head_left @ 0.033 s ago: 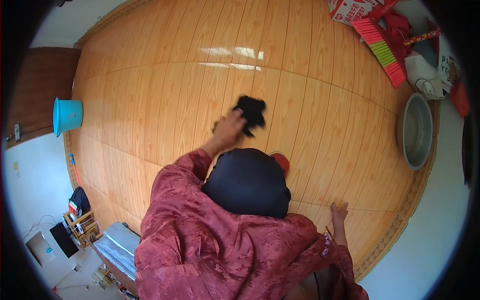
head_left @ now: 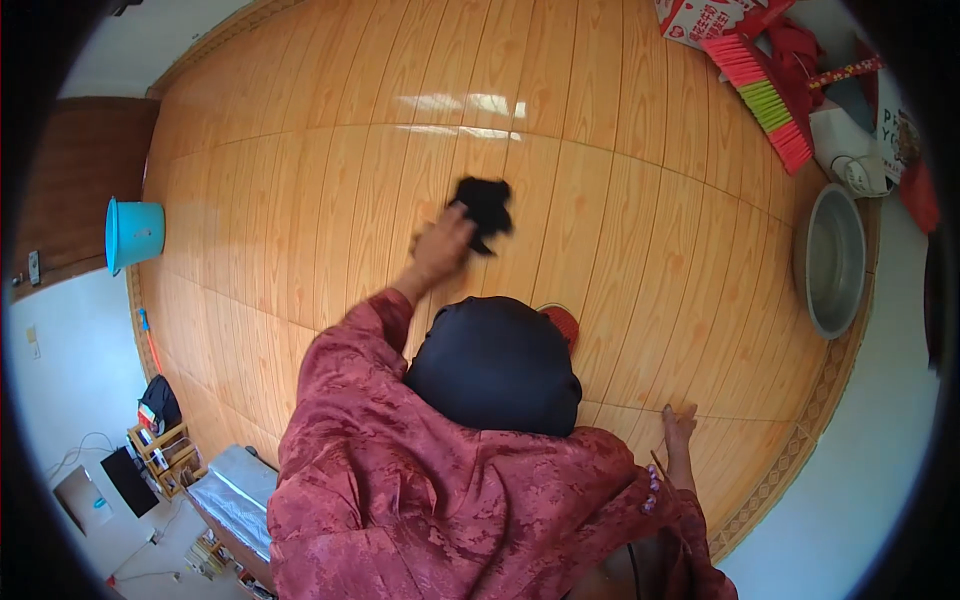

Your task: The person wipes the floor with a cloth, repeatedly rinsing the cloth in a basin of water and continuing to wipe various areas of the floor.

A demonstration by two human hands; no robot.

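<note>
A crumpled black cloth (head_left: 486,205) lies on the wood-patterned tile floor (head_left: 600,230). My left hand (head_left: 442,243) presses on its lower left side, the fingers over the fabric and blurred by motion. To the right, my right hand (head_left: 679,428) rests on the floor with its fingers apart, holding nothing; purple beads (head_left: 652,488) show near that forearm. Below the cloth a dark-covered knee (head_left: 495,365) juts forward, and part of a red slipper (head_left: 562,326) shows beside it. My sleeves are dark red and patterned.
A grey metal basin (head_left: 832,262) stands by the right wall, below a pink and green broom (head_left: 765,105) and a red and white box (head_left: 705,20). A turquoise bucket (head_left: 136,232) is at the left near a brown door (head_left: 95,180). Low wooden shelves (head_left: 165,455) stand lower left.
My left hand and the black cloth have moved a little to the left and away from me across the floor. My right hand stays in the same place.
</note>
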